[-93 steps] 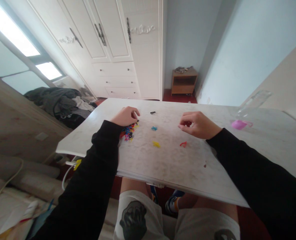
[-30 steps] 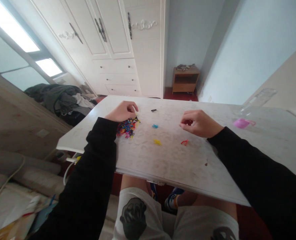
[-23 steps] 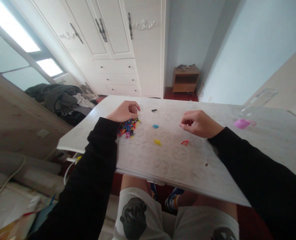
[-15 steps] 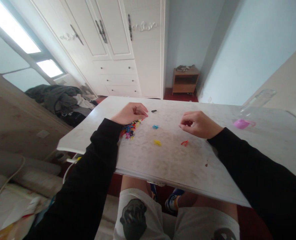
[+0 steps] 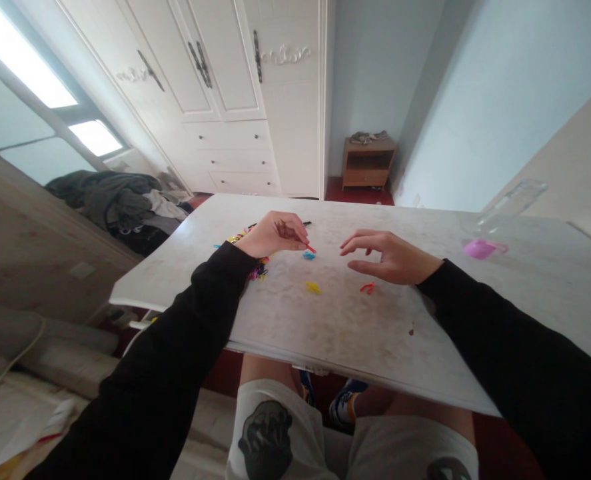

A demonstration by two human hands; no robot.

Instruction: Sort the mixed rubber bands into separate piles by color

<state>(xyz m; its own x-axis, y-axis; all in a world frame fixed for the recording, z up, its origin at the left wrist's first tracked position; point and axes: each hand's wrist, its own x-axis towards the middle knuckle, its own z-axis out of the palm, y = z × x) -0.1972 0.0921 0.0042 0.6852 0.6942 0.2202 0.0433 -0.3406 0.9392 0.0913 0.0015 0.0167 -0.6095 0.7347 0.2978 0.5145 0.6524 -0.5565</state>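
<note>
The left hand [image 5: 278, 235] is moving away from the mixed pile [image 5: 259, 269] toward three o'clock, and a thin red strip [image 5: 311, 248] is now showing clearly at its fingertips. The right hand [image 5: 392, 257] is opening out from its earlier loose curl. This is apparently setting one red piece apart from the tangle, with both hands seeming to be readying around it.

The left hand is pinching the red strip between thumb and fingers, its fingertips pointing to about four o'clock and its wrist lying toward nine. The hand and sleeve are partly covering the pile, which is showing at eight and ten o'clock of the hand. The right hand is facing it from three o'clock, fingers spreading apart toward nine, thumb held separately below, with nothing visible in its grasp.

The red strip is hanging just beside the blue pieces [image 5: 309, 256]; whether they are touching is unclear. On the counter [image 5: 335, 327], the yellow pieces [image 5: 313, 288] are lying at six o'clock of the blue, the loose red pieces [image 5: 368, 288] at three o'clock of the yellow, and a black piece [image 5: 308, 223] at twelve o'clock of the blue, partly hidden.
</note>
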